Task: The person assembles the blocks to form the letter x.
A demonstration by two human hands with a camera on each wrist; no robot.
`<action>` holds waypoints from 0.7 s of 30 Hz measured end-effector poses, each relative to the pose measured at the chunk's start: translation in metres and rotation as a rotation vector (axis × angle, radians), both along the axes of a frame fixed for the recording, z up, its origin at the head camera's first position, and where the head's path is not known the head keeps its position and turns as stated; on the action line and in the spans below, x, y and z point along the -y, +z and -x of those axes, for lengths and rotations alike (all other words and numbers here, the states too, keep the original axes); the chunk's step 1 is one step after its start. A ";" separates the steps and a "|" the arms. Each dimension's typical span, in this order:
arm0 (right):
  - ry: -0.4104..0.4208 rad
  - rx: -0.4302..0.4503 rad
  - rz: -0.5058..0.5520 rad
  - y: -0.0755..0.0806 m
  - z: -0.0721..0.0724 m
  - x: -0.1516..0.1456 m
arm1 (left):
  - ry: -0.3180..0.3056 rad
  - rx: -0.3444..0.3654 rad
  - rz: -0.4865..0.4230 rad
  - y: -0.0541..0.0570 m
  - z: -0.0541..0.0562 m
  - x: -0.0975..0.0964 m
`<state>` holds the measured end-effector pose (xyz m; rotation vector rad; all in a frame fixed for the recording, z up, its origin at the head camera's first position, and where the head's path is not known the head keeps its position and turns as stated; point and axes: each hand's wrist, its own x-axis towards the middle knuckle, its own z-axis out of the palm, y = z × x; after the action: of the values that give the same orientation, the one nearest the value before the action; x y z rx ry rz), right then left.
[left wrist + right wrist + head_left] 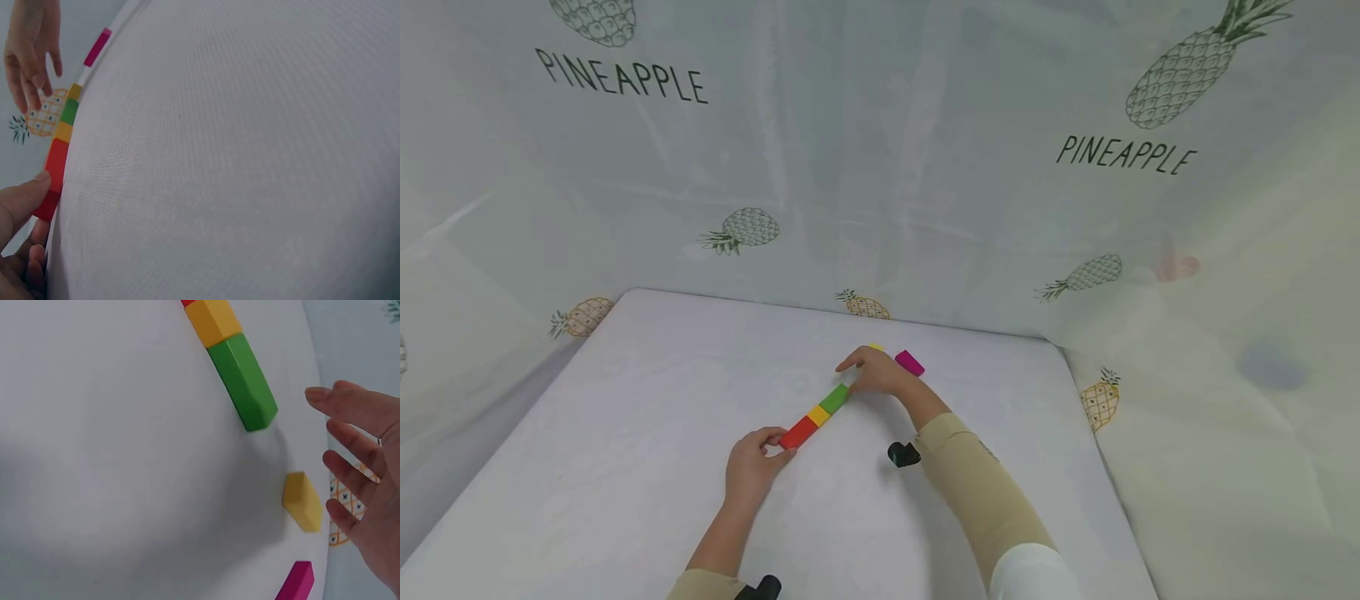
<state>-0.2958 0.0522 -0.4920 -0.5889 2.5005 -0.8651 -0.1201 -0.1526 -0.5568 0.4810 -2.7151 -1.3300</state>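
Observation:
A red block (797, 433), an orange block (817, 416) and a green block (834, 398) lie end to end in a slanting row on the white table. At the near end of the row, my left hand (752, 462) pinches the red block, its thumb (31, 190) on one side in the left wrist view. My right hand (877, 372) hovers past the green block's far end, fingers spread and holding nothing. Close to it in the right wrist view lies a yellow block (302, 503), mostly hidden by that hand in the head view. Beyond it is a magenta block (295, 582).
The white table (647, 400) has its back edge just behind the yellow and magenta blocks. A pale curtain (850, 150) printed with pineapples hangs behind and beside the table. A black wrist fitting (903, 455) sticks out from the right sleeve (977, 483).

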 end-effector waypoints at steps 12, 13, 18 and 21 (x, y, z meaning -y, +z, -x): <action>-0.139 -0.123 0.045 0.000 0.012 -0.039 | 0.002 0.004 0.002 -0.002 0.000 0.000; -0.148 -0.130 0.042 -0.001 0.013 -0.042 | 0.001 0.003 0.002 -0.002 0.000 0.000; -0.183 -0.157 0.042 -0.005 0.017 -0.056 | 0.001 -0.007 0.007 -0.002 -0.001 0.000; -0.215 -0.171 0.050 -0.011 0.021 -0.065 | -0.001 -0.011 0.011 -0.003 0.000 0.000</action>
<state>-0.3165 0.1169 -0.5025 -0.4307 2.7426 -0.9957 -0.1200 -0.1524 -0.5594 0.4694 -2.7129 -1.3131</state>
